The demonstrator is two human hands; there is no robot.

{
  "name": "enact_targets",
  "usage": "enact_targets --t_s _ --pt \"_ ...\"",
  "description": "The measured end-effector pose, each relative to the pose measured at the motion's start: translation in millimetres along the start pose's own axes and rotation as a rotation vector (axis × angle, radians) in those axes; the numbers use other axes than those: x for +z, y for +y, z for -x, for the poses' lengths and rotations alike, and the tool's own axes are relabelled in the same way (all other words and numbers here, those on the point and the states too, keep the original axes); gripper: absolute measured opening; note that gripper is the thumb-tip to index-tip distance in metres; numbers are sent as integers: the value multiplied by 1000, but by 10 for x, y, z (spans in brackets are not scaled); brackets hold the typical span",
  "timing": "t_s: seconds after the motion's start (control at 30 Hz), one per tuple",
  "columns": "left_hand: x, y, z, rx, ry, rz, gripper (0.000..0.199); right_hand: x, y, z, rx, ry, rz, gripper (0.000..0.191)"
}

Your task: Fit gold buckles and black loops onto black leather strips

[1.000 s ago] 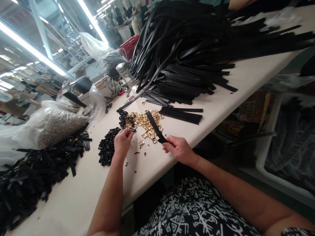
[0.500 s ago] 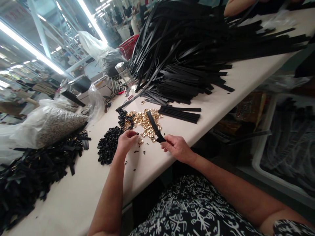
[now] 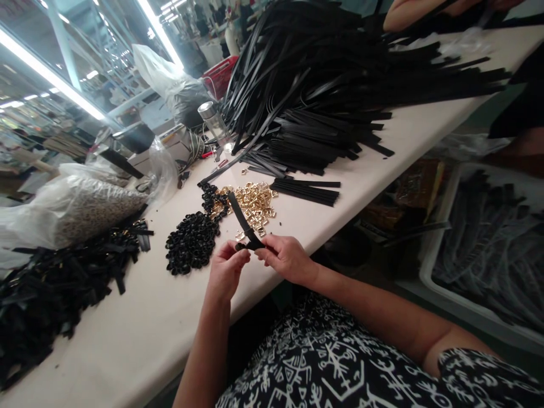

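My right hand (image 3: 289, 258) is closed on one end of a short black strap (image 3: 241, 214), whose other end slants up and away over the buckles. Between the thumb and fingers of my left hand (image 3: 227, 267) is a small black loop (image 3: 240, 246), held right against the strap's near end. Whether the strap passes through this loop, I cannot tell. A heap of black loops (image 3: 190, 245) lies left of the strap. Gold square buckles (image 3: 259, 198) are spread just beyond my hands.
Black straps (image 3: 306, 141) are piled at the back, with a small bundle (image 3: 308, 191) nearer. A glass bottle (image 3: 215, 122) stands behind the buckles. Finished-looking strap pieces (image 3: 63, 294) and a plastic bag (image 3: 93, 198) lie left. Another person's arm (image 3: 408, 12) is at top right.
My left hand has brought the small black loop over to the strap. My right hand has shifted left with the strap, so both hands are now close together.
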State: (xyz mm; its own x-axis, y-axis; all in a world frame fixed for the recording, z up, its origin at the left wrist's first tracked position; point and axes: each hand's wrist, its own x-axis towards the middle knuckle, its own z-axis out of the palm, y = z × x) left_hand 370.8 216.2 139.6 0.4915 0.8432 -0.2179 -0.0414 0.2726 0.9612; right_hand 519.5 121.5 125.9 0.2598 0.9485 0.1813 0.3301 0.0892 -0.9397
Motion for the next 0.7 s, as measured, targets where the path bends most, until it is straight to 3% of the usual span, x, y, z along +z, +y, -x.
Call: enact_targets --t_s 0.27,0.43,0.6,0.7 --pt "15 -52 202 83 15 -43 26 16 -27 79 31 -50 -92 19" --pt "-11 -41 299 180 3 -121 21 -68 -76 134 20 -170 -93 16" --pt "-49 30 438 159 -30 -313 23 -192 -117 174 18 -327 15 18" --pt "-87 28 505 187 -31 -443 23 -229 -135 200 -12 -349 130 19"
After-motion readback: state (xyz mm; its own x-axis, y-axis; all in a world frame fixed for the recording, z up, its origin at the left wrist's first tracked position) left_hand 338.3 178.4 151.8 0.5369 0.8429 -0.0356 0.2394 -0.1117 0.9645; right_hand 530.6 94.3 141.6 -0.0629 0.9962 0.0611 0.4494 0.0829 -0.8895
